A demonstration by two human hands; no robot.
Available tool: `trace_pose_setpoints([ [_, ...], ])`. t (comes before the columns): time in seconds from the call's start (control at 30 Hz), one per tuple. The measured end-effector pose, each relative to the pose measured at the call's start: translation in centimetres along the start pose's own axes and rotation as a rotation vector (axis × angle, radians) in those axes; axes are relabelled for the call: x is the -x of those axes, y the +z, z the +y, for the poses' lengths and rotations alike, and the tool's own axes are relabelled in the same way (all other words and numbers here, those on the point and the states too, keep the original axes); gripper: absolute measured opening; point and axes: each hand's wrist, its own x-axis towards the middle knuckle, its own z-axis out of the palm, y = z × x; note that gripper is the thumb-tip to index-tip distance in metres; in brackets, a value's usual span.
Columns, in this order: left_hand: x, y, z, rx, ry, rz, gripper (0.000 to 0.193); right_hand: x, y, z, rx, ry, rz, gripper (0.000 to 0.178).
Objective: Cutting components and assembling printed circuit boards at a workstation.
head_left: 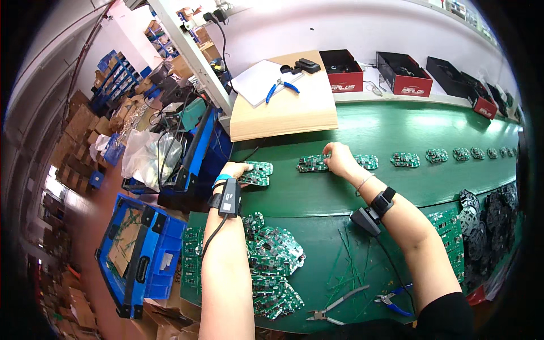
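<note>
My left hand (233, 170) grips a green circuit board (258, 172) by its left end, just over the green work surface; whether it is one board or a small stack I cannot tell. To the right, my right hand (341, 161) is closed at the right end of another circuit board (309, 164), its fingertips on the board's edge. Just beyond this hand lies a further circuit board (367, 162), partly hidden behind the wrist. Nearer me, beside my left forearm, a heap of loose circuit boards (277, 249) covers the bench.
A row of boards (405, 160) runs off to the right. Cutting pliers (334, 306), blue-handled pliers (394, 300) and green strips (350, 260) lie near me. Black parts (493, 221) are piled at right. Blue crates (161, 255) stand left; cardboard (283, 122) and red boxes (411, 85) line the back.
</note>
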Motion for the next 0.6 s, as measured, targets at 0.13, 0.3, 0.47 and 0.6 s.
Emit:
trace_pose_setpoints([
  [0.13,-0.7,-0.8,0.0,-0.213,-0.004,-0.017,0.025,0.1,0.0,-0.8,-0.011,0.091,-0.103,0.02],
  [0.3,1.5,0.0,1.8,-0.423,0.098,-0.078,0.052,0.1,0.0,-0.7,0.07,0.059,-0.069,0.025],
  [0.47,-0.6,0.7,1.0,-0.482,0.128,-0.057,0.055,0.5,-0.3,-1.3,0.148,-0.055,-0.113,0.021],
  [0.6,-2.7,0.2,0.8,-0.71,0.28,-0.146,0.037,1.5,0.0,-2.2,0.186,-0.068,-0.114,0.029],
])
